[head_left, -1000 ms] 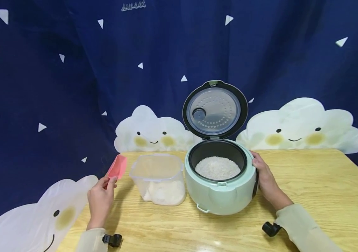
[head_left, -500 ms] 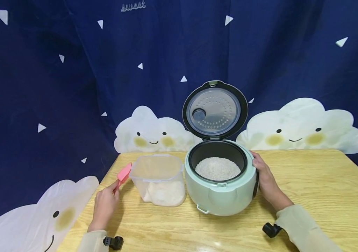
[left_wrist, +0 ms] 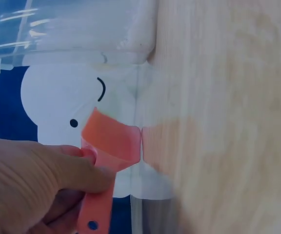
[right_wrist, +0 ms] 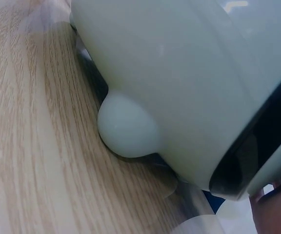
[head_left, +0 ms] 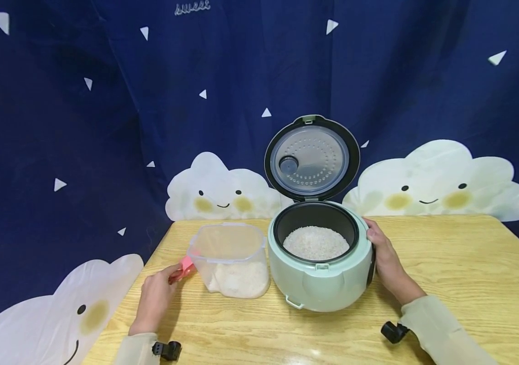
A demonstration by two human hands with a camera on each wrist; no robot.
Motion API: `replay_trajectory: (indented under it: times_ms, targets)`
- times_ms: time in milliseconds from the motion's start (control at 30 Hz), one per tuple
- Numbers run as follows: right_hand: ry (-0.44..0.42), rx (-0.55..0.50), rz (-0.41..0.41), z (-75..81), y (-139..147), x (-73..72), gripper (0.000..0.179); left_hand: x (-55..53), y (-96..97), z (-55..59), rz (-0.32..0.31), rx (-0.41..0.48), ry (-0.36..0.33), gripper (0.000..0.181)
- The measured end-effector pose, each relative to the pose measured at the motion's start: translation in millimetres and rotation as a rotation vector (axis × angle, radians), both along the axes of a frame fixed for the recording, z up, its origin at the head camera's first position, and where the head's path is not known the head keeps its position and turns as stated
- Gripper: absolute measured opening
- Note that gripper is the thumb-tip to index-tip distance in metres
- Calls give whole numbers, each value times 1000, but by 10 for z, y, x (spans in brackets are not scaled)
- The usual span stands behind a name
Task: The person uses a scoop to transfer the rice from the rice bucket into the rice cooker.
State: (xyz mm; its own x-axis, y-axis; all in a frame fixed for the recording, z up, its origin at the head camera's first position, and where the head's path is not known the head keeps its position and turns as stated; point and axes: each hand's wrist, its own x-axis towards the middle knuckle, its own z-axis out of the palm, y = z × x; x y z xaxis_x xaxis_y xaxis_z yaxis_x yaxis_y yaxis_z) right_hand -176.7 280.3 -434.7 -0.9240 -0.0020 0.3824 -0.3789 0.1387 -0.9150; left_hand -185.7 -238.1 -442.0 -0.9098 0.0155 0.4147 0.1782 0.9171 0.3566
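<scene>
My left hand [head_left: 155, 298] pinches the handle of a pink scoop [left_wrist: 112, 144] between thumb and fingers, low over the table left of a clear plastic container [head_left: 227, 258]. In the left wrist view the scoop's edge is right at the tabletop. White rice [head_left: 241, 279] lies in the bottom of that container. Beside it stands a mint-green rice cooker [head_left: 319, 289] with its lid [head_left: 311, 161] raised and rice [head_left: 316, 243] in its dark inner pot. My right hand [head_left: 388, 263] rests against the cooker's right side, thumb near the top rim; its other fingers are mostly hidden.
The wooden table [head_left: 460, 274] stretches to the right and in front of the cooker. A dark blue curtain [head_left: 223, 56] with white triangles and smiling clouds hangs behind the table's far edge and along its left side.
My left hand has lowered the pink scoop from upright to near the tabletop, slightly rightward, beside the container. The right hand and the cooker have stayed in place.
</scene>
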Motion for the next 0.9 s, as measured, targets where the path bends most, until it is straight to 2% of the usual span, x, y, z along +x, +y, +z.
replay_trajectory:
  times_ms: [200, 467, 667, 900]
  targets:
    - [-2, 3, 1, -3, 12, 2, 56, 4, 53, 7, -40, -42, 15, 31]
    - [-4, -7, 3, -26, 11, -9, 56, 11, 91, -2, -39, -43, -103, 16]
    - [10, -12, 2, -45, 13, -21, 55, -2, 107, -2, -82, -89, -122, 7]
    - [21, -2, 5, -65, -2, -25, 55, 41, 95, 15, -70, -71, -146, 4]
